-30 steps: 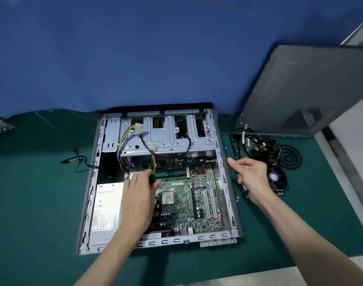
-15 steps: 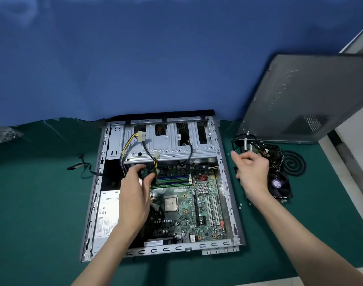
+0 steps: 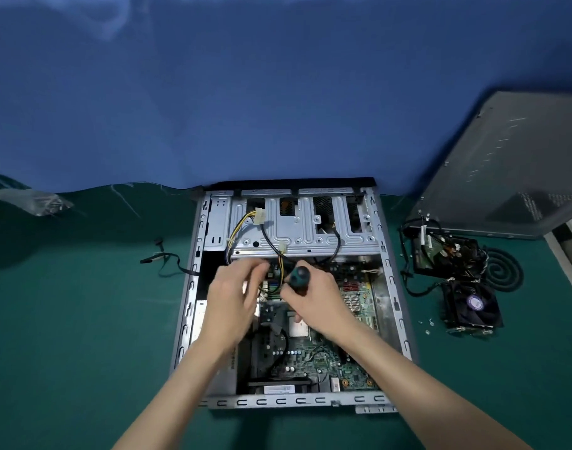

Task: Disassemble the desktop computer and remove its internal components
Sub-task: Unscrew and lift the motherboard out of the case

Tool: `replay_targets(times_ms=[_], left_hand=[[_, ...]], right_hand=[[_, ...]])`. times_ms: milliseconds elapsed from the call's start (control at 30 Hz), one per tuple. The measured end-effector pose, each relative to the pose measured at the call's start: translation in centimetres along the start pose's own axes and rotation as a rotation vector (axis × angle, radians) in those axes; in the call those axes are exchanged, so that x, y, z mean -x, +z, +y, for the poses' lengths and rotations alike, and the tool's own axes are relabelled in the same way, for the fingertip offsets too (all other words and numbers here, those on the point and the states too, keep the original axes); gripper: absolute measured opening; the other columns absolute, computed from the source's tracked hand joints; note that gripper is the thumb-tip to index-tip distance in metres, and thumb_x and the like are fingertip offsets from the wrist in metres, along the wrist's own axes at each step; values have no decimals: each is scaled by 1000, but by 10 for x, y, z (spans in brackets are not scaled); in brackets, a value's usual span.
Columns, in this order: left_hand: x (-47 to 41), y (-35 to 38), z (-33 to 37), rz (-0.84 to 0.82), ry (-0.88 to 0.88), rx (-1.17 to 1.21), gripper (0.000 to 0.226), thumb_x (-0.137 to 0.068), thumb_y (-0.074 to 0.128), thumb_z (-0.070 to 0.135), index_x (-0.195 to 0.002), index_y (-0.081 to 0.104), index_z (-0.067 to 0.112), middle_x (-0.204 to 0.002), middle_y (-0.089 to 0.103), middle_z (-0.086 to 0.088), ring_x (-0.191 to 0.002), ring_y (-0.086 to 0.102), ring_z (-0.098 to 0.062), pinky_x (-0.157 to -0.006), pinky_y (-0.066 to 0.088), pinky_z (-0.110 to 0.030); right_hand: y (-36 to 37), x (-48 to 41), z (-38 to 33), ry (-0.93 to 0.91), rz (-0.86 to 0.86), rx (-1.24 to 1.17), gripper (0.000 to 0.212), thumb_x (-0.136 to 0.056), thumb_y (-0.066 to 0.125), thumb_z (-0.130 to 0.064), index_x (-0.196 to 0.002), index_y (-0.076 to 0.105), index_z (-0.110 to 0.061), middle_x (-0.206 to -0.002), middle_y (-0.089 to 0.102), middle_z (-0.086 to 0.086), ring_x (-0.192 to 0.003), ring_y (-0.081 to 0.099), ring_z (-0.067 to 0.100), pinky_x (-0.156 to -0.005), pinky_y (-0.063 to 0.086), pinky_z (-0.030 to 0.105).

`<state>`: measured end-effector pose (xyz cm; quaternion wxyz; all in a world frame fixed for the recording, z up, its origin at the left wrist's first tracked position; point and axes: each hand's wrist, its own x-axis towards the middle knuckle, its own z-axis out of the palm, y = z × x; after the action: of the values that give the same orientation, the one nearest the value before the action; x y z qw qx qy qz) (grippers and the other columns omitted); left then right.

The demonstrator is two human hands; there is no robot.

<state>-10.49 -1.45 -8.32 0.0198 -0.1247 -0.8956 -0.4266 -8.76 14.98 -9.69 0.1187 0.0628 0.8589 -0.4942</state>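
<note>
Head camera: computer case [image 3: 393, 287] lies open on the green mat [image 3: 83, 319], motherboard [image 3: 327, 358] inside. Right hand [image 3: 317, 302] grips a screwdriver [image 3: 299, 277] over the board's upper part. Left hand [image 3: 232, 297], blurred, hovers just beside it; whether it pinches anything cannot be told.

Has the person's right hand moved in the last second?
Yes. The right hand has crossed leftward from the removed parts beside the case to above the motherboard inside it, now gripping a screwdriver.
</note>
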Motion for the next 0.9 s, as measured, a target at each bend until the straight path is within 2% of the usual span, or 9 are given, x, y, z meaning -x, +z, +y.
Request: replay_targets(times_ms=[100, 200, 267, 367, 433, 500, 567, 700, 900], left_hand=[[-2, -15, -23, -111, -60, -155, 27, -98, 48, 31, -84, 65, 15, -68, 56, 8, -64, 52, -20, -62, 42, -34], [-3, -21, -34, -301, -81, -295, 33, -99, 43, 34, -80, 62, 14, -71, 61, 2, -66, 56, -18, -68, 49, -37], [-5, -23, -37, -405, -24, -394, 35, -99, 40, 37, -83, 64, 17, -84, 65, 4, -74, 58, -14, -79, 47, -34], [-8, -23, -39, -602, 60, -552, 34, -97, 34, 40, -94, 66, 28, -117, 60, 10, -98, 51, -6, -90, 31, -30], [-11, -22, -40, -736, 54, -600, 34, -97, 33, 42, -119, 60, 39, -144, 39, 12, -126, 41, -10, -103, 26, -41], [-17, -22, -39, -830, 8, -586, 40, -98, 31, 40, -136, 44, 46, -156, 15, 15, -141, 26, -16, -111, 19, -52], [-21, -22, -36, -860, -23, -587, 44, -100, 28, 38, -144, 34, 41, -158, 5, 17, -142, 26, -15, -112, 17, -56], [-18, -18, -33, -811, -111, -617, 54, -100, 32, 37, -151, 20, 20, -158, 10, 11, -134, 39, -14, -112, 22, -51], [-20, -13, -33, -756, -190, -602, 60, -97, 37, 36, -151, 19, 16, -157, 17, 3, -132, 43, -21, -112, 24, -49]], right_hand=[[7, 6, 15, 120, -9, -241, 14, -90, 61, -24, -85, 57, -12, -62, 65, 6, -50, 65, 18, -52, 53, 32], [18, 7, 22, 154, -8, -352, 10, -92, 60, -22, -96, 61, -13, -66, 68, 12, -55, 67, 23, -54, 54, 28], [27, 5, 25, 183, -3, -365, 12, -90, 62, -21, -101, 59, -18, -70, 70, 10, -61, 69, 22, -61, 57, 31], [37, 2, 28, 221, 9, -293, 13, -88, 65, -24, -98, 57, -22, -75, 72, 5, -68, 71, 15, -71, 59, 41], [42, 0, 29, 223, 2, -273, 11, -89, 65, -23, -95, 57, -19, -75, 72, 5, -70, 71, 16, -75, 58, 46], [45, 0, 29, 226, 7, -251, 11, -88, 65, -22, -92, 57, -16, -76, 71, 7, -72, 71, 22, -77, 56, 50], [48, 0, 30, 234, 18, -220, 12, -87, 65, -24, -91, 57, -16, -75, 71, 8, -74, 69, 30, -77, 55, 51], [51, 3, 28, 228, 31, -205, 14, -87, 65, -25, -91, 56, -14, -74, 70, 11, -74, 68, 34, -75, 54, 52], [54, 3, 27, 208, 22, -174, 16, -88, 64, -24, -91, 55, -13, -78, 69, 13, -76, 67, 31, -74, 55, 44]])
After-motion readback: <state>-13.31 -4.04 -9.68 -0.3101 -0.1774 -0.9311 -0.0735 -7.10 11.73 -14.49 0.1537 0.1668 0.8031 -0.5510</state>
